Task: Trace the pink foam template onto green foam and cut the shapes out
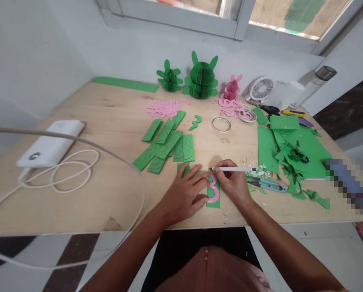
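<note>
In the head view, a pink paper cutout with a double-curved shape (213, 195) lies on a green paper strip (214, 205) near the table's front edge. My left hand (186, 194) rests over its left side with fingers stretched out, touching the cutout. Part of another green piece shows behind those fingers. A white pen (240, 168) is pinched in my right hand (232, 182), its dark tip at the top of the cutout. Left of centre lie several green strips (169, 144) with curved outlines drawn on them. A green cutout (195, 121) of similar shape sits beyond.
Blue thread snips (268, 185) lie among paper scraps right of my right hand. Green sheets (265, 146) and offcuts cover the right side. Honeycomb paper figures (201, 79) and a small fan (261, 88) stand at the back. A power bank (52, 142) with a looping cable sits left.
</note>
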The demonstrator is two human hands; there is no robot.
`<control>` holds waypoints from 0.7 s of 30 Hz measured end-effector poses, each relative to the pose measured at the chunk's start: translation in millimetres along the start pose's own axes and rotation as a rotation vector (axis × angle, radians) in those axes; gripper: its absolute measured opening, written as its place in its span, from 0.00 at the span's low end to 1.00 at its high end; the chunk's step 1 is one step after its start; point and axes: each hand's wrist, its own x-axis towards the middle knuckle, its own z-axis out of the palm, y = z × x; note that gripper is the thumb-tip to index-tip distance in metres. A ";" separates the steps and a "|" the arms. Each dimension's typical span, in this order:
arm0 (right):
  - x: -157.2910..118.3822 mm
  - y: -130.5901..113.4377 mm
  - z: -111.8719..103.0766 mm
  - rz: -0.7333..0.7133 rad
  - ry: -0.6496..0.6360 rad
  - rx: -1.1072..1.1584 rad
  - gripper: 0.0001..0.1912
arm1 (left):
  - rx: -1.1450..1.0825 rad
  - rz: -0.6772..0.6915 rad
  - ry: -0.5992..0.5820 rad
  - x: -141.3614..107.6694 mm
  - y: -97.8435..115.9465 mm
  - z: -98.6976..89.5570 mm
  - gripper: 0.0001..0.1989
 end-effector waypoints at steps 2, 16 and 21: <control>-0.3 0.5 0.0 0.003 -0.010 -0.004 0.06 | 0.002 0.002 -0.002 0.1 0.1 -0.3 0.14; -1.3 -0.1 0.6 0.011 -0.038 -0.036 0.05 | 0.003 0.003 -0.002 -0.3 0.0 -0.9 0.15; -1.4 -1.7 0.8 0.001 -0.027 -0.042 0.04 | -0.003 -0.002 -0.008 -0.5 -0.5 -0.3 0.15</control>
